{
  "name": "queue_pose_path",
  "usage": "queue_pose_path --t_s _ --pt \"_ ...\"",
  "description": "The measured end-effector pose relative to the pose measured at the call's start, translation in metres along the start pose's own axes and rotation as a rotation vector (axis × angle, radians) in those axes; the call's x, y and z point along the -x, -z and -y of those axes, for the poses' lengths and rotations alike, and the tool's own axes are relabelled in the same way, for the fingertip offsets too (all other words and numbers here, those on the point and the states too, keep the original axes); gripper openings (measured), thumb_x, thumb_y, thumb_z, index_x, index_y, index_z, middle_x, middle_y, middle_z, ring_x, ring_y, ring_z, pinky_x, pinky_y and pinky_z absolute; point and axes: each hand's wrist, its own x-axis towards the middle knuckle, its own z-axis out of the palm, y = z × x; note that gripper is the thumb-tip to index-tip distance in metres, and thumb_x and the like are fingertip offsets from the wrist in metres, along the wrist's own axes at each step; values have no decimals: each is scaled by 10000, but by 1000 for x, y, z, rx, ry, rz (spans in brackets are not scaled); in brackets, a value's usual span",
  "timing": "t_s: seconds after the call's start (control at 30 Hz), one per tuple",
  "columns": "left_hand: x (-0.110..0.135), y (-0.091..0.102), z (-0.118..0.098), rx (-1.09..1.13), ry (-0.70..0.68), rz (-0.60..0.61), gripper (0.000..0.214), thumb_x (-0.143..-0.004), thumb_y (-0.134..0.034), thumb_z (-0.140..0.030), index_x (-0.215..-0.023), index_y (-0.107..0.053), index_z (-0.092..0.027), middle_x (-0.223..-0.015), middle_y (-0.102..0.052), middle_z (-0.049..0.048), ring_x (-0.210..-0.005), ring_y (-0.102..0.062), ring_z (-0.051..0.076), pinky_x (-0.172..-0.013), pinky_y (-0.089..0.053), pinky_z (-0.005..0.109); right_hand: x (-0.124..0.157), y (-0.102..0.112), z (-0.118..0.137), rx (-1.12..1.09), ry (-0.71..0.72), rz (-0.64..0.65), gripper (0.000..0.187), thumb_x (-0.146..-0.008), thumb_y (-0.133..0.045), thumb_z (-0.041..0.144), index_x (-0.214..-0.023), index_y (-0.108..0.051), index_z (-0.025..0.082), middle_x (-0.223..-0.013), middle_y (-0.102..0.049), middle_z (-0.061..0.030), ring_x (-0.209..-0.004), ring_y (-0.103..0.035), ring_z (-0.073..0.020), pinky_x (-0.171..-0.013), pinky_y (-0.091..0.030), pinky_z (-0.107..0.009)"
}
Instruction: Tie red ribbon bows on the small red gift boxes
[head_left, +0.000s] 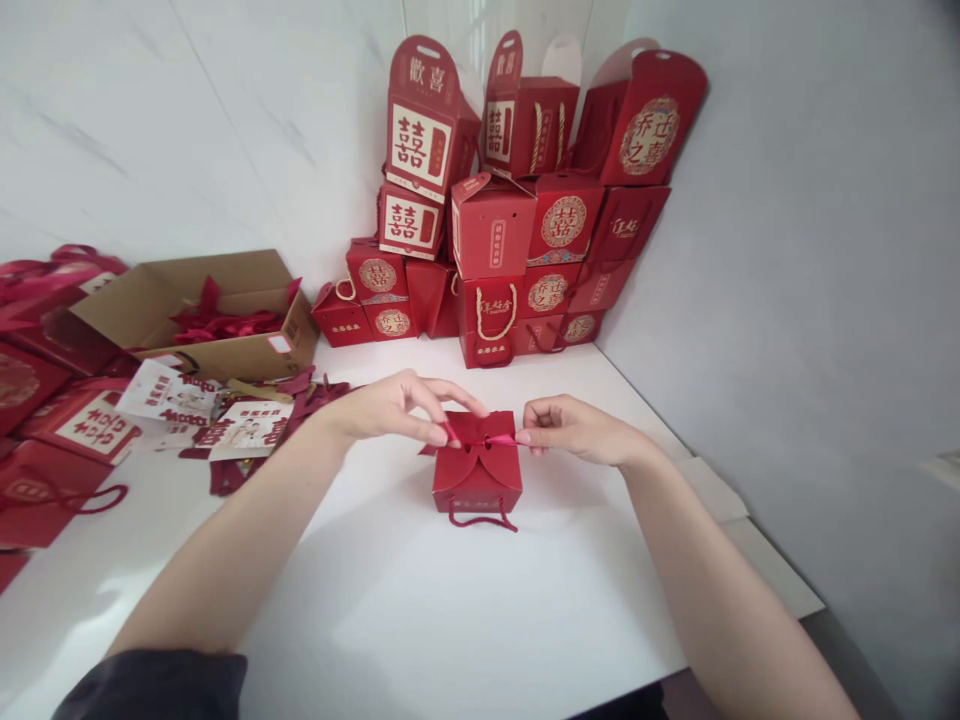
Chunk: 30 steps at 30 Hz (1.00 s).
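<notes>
A small red gift box stands on the white table in front of me, its curved top flaps folded together. A dark red cord handle hangs down its near side. Red ribbon runs across the top, through the holes in the flaps. At the box's right edge, my right hand pinches one end of the ribbon. My left hand reaches over the top left, thumb and fingers closed on the ribbon there. The far side of the box is hidden.
Red gift boxes are stacked against the back wall. To the left, an open cardboard carton holds red ribbons, with printed cards and cords before it. More red boxes crowd the table's left side.
</notes>
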Motion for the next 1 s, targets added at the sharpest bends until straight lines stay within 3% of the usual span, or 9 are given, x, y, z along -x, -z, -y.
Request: queue_pose_path --t_s 0.13,0.27,0.5,0.73,0.8,0.9,1.0 --pt "-18 -23 15 207 -60 -151 135 -762 -721 -273 -854 -777 -192 -1074 -720 120 -1221 -541 250 -1036 -414 398 -1 -1 0 -14 -5 -8 350 -767 -676 495 -708 -540 178 -668 -581 14 -621 -477 -113 -612 -353 -264" --pt "-25 -34 21 229 29 -267 161 -754 -731 -298 -836 -773 -166 -988 -739 111 -1105 -612 224 -943 -484 335 -1 -1 1 -17 3 -11 352 -764 -675 495 -691 -534 180 -653 -569 21 -605 -458 -108 -604 -341 -264" --pt "-26 -34 27 179 112 -280 272 -674 -786 -326 -863 -759 -133 -929 -732 94 -834 -662 180 -791 -525 297 -2 -3 2 8 -1 -19 351 -770 -669 492 -699 -548 170 -664 -576 16 -614 -467 -104 -586 -331 -252" --pt "-27 -31 31 -17 76 -288 271 -632 -807 -341 -781 -744 -123 -878 -708 78 -790 -627 165 -709 -494 271 6 7 4 44 -89 67 358 -776 -654 508 -695 -628 160 -490 -492 47 -465 -376 -78 -474 -281 -239" --pt "-27 -30 31 -57 49 -270 257 -636 -804 -342 -740 -734 -118 -898 -703 84 -794 -620 163 -708 -489 268 8 6 7 -8 -20 35 320 -780 -665 477 -722 -664 162 -514 -514 39 -486 -416 -85 -494 -329 -244" --pt "-27 -30 30 -91 24 -235 257 -650 -795 -344 -746 -731 -114 -933 -701 93 -813 -615 165 -727 -490 271 6 -5 12 -94 191 -90 232 -793 -677 408 -768 -704 179 -719 -619 -4 -683 -546 -127 -678 -441 -282" --pt "-27 -30 30 -104 1 -214 273 -655 -793 -340 -798 -737 -114 -952 -697 97 -844 -619 177 -770 -497 288 1 -21 14 -22 308 -203 207 -843 -627 382 -913 -733 219 -877 -630 -29 -791 -571 -158 -750 -460 -321"
